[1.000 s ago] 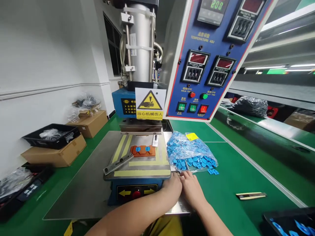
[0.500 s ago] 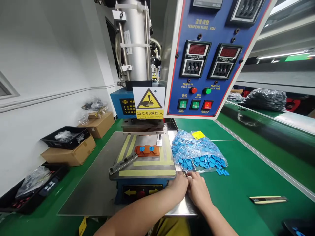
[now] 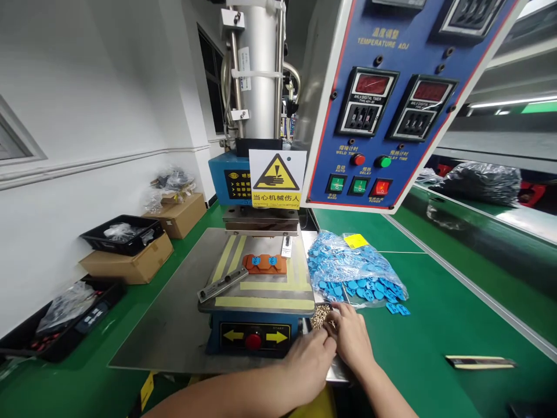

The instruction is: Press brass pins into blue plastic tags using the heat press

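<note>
My left hand [image 3: 311, 361] and my right hand [image 3: 352, 335] are together at the right front corner of the press, fingers curled over a small heap of brass-coloured parts [image 3: 321, 315] on the steel plate. What each hand pinches is too small to make out. On the press bed [image 3: 261, 290] sits an orange jig [image 3: 264, 264] with two blue pieces in it. A clear bag of blue plastic tags [image 3: 354, 270] lies just beyond my right hand, with several tags spilled out of it.
The press column and warning sign [image 3: 277, 178] rise behind the bed. A blue control panel [image 3: 383, 110] hangs to the right. Cardboard boxes [image 3: 128, 264] and black trays [image 3: 122, 232] line the left wall. A flat strip [image 3: 478, 362] lies on the green mat at right.
My left hand has drawn back toward me, uncovering the heap of brass-coloured parts. The camera has shifted slightly left and down.
</note>
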